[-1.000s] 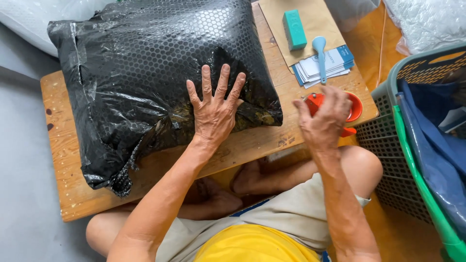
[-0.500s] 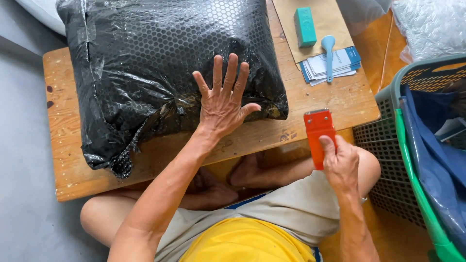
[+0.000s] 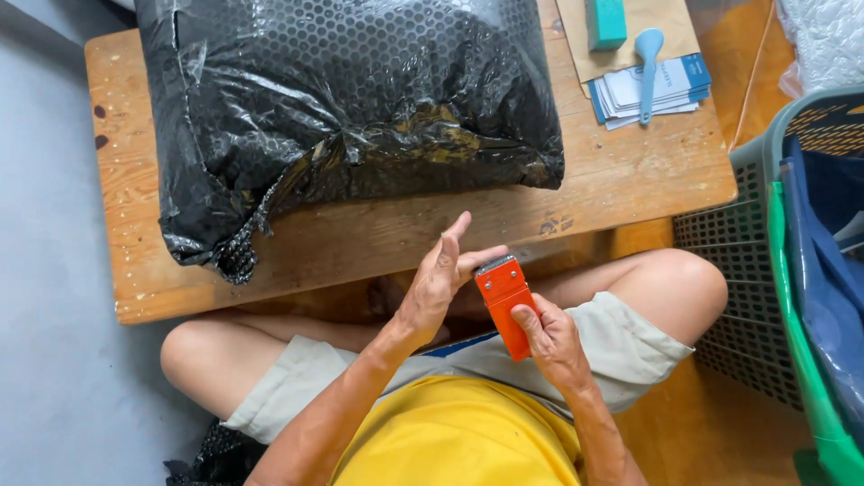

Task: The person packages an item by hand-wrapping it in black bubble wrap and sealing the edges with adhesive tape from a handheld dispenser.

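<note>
Hands: left [image 3: 438, 281] now off black parcel [image 3: 342, 117], open at orange dispenser [image 3: 505, 304] | right [image 3: 551, 340] grips dispenser

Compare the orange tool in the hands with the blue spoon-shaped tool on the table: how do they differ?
The orange tool is blocky and rectangular with a metal end; the blue spoon-shaped tool is slim with a rounded head. The orange tool is held over the lap by the right hand, with the left hand at its top; the blue one lies untouched on a stack of cards. Both are small hand tools.
</note>
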